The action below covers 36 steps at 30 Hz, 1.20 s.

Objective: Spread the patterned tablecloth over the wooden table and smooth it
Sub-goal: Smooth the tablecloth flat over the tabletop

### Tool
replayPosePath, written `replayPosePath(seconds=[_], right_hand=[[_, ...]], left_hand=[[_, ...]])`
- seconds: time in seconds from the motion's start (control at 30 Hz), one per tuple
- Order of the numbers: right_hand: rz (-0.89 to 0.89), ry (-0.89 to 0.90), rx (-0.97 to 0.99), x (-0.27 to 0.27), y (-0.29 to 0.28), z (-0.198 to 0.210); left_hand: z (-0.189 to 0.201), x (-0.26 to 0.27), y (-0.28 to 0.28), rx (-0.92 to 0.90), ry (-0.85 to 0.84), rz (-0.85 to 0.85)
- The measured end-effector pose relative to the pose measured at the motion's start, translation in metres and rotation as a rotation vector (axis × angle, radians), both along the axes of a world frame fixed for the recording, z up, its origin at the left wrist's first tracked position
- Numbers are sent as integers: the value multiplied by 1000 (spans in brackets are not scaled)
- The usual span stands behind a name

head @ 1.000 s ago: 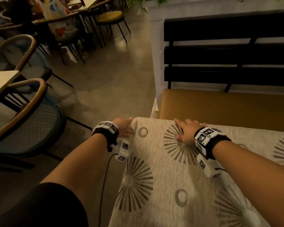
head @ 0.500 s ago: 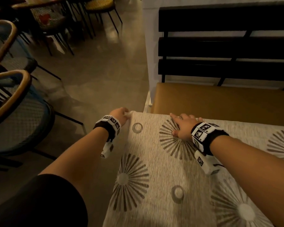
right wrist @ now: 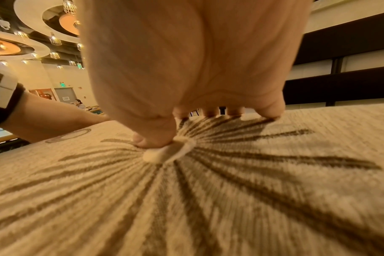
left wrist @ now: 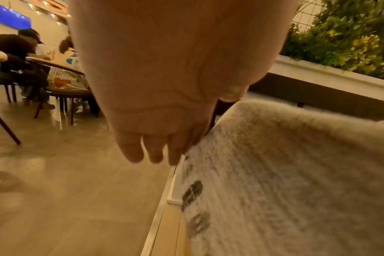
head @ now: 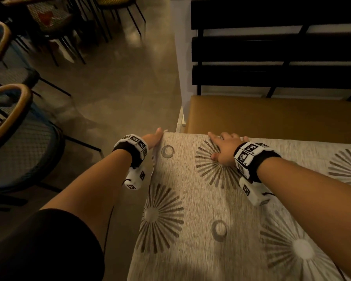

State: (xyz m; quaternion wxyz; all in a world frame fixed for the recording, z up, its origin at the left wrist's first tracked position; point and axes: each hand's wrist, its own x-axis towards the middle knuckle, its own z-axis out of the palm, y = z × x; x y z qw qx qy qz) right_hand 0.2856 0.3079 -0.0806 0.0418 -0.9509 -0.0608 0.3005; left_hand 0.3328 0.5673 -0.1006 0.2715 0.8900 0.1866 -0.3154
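Observation:
The beige tablecloth, printed with brown sunbursts and rings, lies over the table and hangs down its left side. A strip of the table's pale wooden edge shows beneath it. My left hand is at the cloth's far left corner, thumb on top and fingers pointing down the side, pinching the cloth's edge. My right hand lies flat on a sunburst near the far edge, its fingers spread and its thumb pressing the fabric.
A bench with a tan seat and a black slatted back runs along the table's far side. Round-backed chairs stand on the floor to the left. People sit at another table, and a planter of greenery tops the wall.
My left hand has turned and dropped over the side of the cloth at the far left corner. My right hand has stayed flat on the same sunburst. The head view has tilted down.

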Motion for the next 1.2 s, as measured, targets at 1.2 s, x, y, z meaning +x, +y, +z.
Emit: replayPosePath(seconds=[1.2], right_hand=[[-194,-34,59,-159,-355,-14]], left_hand=[[24,-173,-421,261,-274,-831]])
